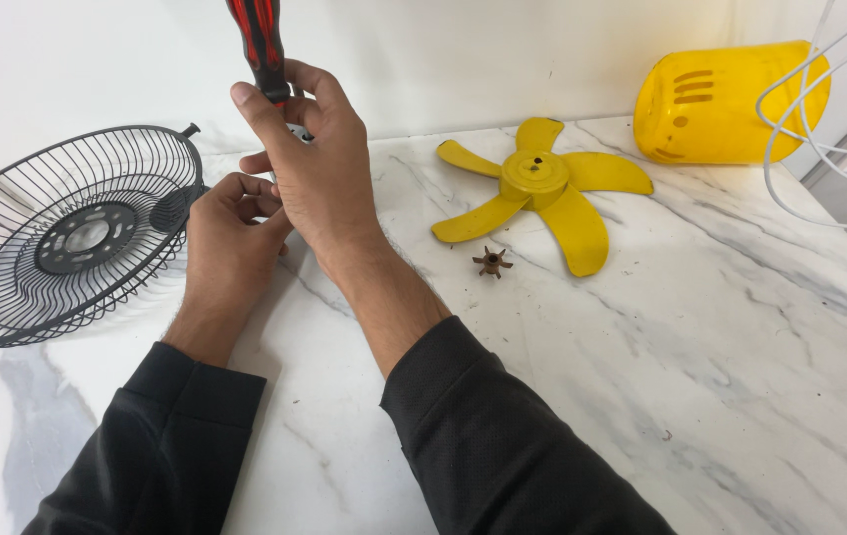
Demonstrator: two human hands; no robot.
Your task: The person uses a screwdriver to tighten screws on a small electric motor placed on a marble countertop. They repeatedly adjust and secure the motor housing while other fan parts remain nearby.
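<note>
My right hand [319, 168] has its fingers wrapped round the lower part of a red-and-black screwdriver [260, 45], held upright; the top of its handle is cut off by the frame and its shaft and tip are hidden behind my palm. My left hand [230, 233] sits just left and below, fingers curled in against the right hand, and what they pinch I cannot tell. Both forearms in black sleeves reach up from the near edge. Left lies a black wire fan guard [67, 238], tilted. Right, on the marble table [721, 337], lie a yellow fan blade [542, 188], a small brown nut [492, 263] and, far right, a yellow motor housing [726, 99].
</note>
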